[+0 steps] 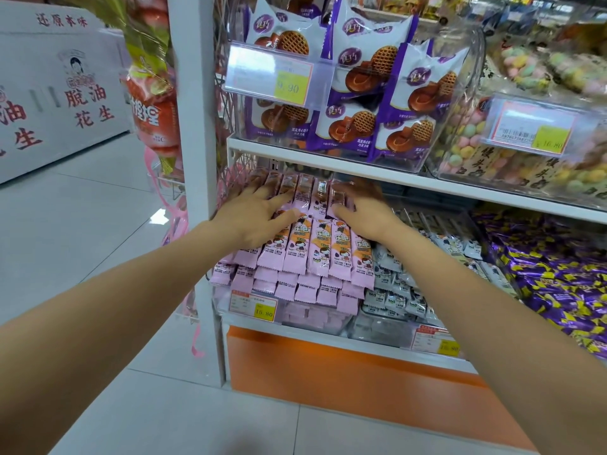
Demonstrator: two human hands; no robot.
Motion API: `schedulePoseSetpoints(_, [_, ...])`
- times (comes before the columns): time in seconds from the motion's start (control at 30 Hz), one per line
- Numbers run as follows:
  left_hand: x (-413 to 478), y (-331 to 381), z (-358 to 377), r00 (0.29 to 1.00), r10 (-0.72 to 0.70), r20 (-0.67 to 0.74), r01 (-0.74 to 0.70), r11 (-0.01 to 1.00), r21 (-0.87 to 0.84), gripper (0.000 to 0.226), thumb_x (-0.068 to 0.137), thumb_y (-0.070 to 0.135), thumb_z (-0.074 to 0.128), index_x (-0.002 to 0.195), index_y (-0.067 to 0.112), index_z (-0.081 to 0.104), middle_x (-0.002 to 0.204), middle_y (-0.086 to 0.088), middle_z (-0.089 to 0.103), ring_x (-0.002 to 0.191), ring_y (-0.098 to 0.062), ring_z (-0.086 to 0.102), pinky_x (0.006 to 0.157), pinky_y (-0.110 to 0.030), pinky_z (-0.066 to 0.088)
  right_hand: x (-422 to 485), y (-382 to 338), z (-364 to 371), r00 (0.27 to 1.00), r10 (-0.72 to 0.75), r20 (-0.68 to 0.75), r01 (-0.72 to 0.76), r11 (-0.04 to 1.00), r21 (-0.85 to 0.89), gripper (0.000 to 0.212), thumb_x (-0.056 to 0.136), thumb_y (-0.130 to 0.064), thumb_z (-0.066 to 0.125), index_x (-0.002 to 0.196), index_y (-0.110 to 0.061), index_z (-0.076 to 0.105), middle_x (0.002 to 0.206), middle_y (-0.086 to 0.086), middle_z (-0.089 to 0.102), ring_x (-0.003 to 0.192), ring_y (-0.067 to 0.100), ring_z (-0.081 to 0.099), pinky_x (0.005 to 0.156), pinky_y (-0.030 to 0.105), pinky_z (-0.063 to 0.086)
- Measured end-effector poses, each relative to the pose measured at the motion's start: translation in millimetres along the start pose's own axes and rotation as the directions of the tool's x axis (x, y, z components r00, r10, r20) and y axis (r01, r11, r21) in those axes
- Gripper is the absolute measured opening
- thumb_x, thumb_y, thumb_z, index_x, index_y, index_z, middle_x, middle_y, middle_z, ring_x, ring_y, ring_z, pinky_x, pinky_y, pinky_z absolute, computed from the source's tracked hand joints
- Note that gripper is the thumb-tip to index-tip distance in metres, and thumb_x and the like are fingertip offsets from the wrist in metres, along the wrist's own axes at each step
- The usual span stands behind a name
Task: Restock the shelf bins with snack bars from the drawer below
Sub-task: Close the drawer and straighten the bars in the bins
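Leaning into the bottom shelf, both arms out over the pink snack bars (315,251), heaped in neat rows well above the rim of the clear bin (223,300) at the left end. Pressing down with the left hand (259,218), fingers spread wide and almost straight across the wrappers, gripping nothing. Looks like pinning the near row so the slippery stack cannot slide forward over the low front wall. Reaching deeper with the right hand (361,213), thumb out to the side, fingers pushed in under the upper shelf (361,170) onto the back row; too shadowed and blurred there to say whether curled round a bar or simply laid flat. Probably squaring up the top layer, bars side by side with labels facing out for shoppers. Below, an orange panel (328,376), seemingly the drawer front, sitting flush. Worth watching the tight gap under that shelf, and the grey-wrapped bars (397,290) right alongside, easy to nudge across.
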State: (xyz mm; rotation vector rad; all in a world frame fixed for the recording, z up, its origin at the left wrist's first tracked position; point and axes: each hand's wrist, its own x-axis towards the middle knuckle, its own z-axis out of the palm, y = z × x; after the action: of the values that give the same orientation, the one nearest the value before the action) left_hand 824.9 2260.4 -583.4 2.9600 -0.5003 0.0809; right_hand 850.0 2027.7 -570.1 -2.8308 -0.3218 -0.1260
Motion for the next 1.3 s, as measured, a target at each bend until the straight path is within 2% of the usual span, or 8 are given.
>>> schedulePoseSetpoints(0.13, [-0.6, -1.0, 0.0, 0.998, -0.005, 0.064, 0.007, 0.999, -0.032, 0.069, 0.093, 0.07, 0.013, 0.155, 0.04, 0.008, 0.164, 0.001, -0.004, 0.151, -0.022, -0.007, 0.121, -0.051, -0.001, 0.9, -9.0, 7.6, 0.993, -0.016, 0.114, 0.017, 1.0, -0.013, 0.051, 0.104, -0.04, 0.035, 0.153, -0.033, 0.025, 0.163, 0.002, 0.012, 0.15, 0.028, 0.009, 0.121, 0.041, 0.014])
schedulePoseSetpoints(0.33, [2.5, -2.9, 1.6, 0.997, -0.003, 0.079, 0.006, 0.999, -0.037, 0.068, 0.095, 0.067, 0.014, 0.155, 0.037, 0.004, 0.164, 0.003, -0.005, 0.151, -0.02, -0.008, 0.121, -0.05, -0.002, 2.2, -13.3, 8.1, 0.983, -0.035, 0.179, 0.04, 0.999, -0.025, 0.05, 0.107, -0.034, 0.025, 0.155, -0.027, 0.016, 0.164, 0.001, 0.004, 0.151, 0.024, -0.002, 0.121, 0.036, 0.002])
schedulePoseSetpoints(0.4, [3.7, -3.2, 3.6, 0.997, -0.003, 0.073, 0.006, 0.999, -0.036, 0.067, 0.095, 0.067, 0.013, 0.155, 0.038, 0.004, 0.164, 0.003, -0.004, 0.151, -0.02, -0.008, 0.121, -0.051, -0.002, 2.7, -11.9, 8.3, 0.982, -0.033, 0.186, 0.032, 0.999, 0.01, 0.05, 0.107, -0.036, 0.024, 0.155, -0.03, 0.015, 0.159, -0.002, 0.024, 0.148, 0.024, 0.016, 0.12, 0.037, 0.011])
schedulePoseSetpoints(0.5, [1.8, -3.9, 3.5, 1.0, 0.016, 0.022, -0.016, 0.999, -0.033, 0.067, 0.097, 0.066, 0.013, 0.156, 0.034, 0.012, 0.164, 0.0, 0.007, 0.151, -0.023, 0.002, 0.121, -0.05, 0.002, -0.5, -13.5, 7.1, 0.991, -0.03, 0.13, 0.015, 0.993, 0.118, 0.048, 0.105, -0.04, 0.028, 0.153, -0.031, 0.025, 0.111, -0.005, 0.044, 0.125, 0.028, 0.048, 0.112, 0.043, 0.029])
schedulePoseSetpoints(0.7, [-27.3, 3.0, 0.5, 0.942, 0.243, -0.23, -0.258, 0.966, -0.037, 0.082, 0.088, 0.07, 0.005, 0.148, 0.027, 0.039, 0.155, -0.005, 0.035, 0.143, -0.025, 0.029, 0.117, -0.046, 0.022, -36.0, -31.3, -7.4, 0.993, -0.114, -0.014, 0.115, 0.989, 0.095, 0.054, 0.101, -0.052, 0.034, 0.149, -0.028, 0.034, 0.149, 0.006, 0.044, 0.137, 0.026, 0.038, 0.115, 0.048, 0.027])
schedulePoseSetpoints(0.9, [-64.0, -9.1, 31.5, 0.838, 0.453, -0.304, -0.411, 0.89, 0.196, 0.079, 0.089, 0.075, 0.033, 0.147, 0.022, 0.042, 0.148, -0.009, 0.045, 0.134, -0.029, 0.043, 0.112, -0.052, 0.029, -105.0, -35.1, 10.5, 0.949, -0.296, 0.105, 0.308, 0.942, -0.134, 0.097, 0.077, -0.083, 0.043, 0.155, -0.034, 0.012, 0.164, -0.004, 0.003, 0.15, 0.017, 0.002, 0.122, 0.045, 0.001])
schedulePoseSetpoints(1.1, [-61.7, -16.9, 46.1, 0.832, 0.463, -0.305, -0.388, 0.879, 0.278, 0.087, 0.08, 0.063, 0.059, 0.152, 0.025, 0.029, 0.15, -0.009, 0.042, 0.134, -0.032, 0.043, 0.112, -0.053, 0.032, -107.5, -35.9, 27.6, 0.957, -0.289, -0.008, 0.276, 0.923, -0.269, 0.089, 0.084, -0.052, 0.067, 0.154, -0.03, 0.017, 0.161, -0.002, 0.018, 0.148, 0.019, 0.013, 0.119, 0.04, 0.006])
schedulePoseSetpoints(1.3, [-67.5, -22.4, 44.6, 0.822, 0.452, -0.346, -0.367, 0.886, 0.286, 0.099, 0.078, 0.077, 0.05, 0.155, 0.021, 0.023, 0.156, -0.009, 0.033, 0.142, -0.031, 0.032, 0.118, -0.05, 0.02, -109.5, -43.9, 26.4, 0.962, -0.271, -0.022, 0.255, 0.927, -0.276, 0.091, 0.082, -0.059, 0.065, 0.154, -0.03, 0.018, 0.163, -0.002, 0.013, 0.15, 0.019, 0.006, 0.12, 0.043, -0.002])
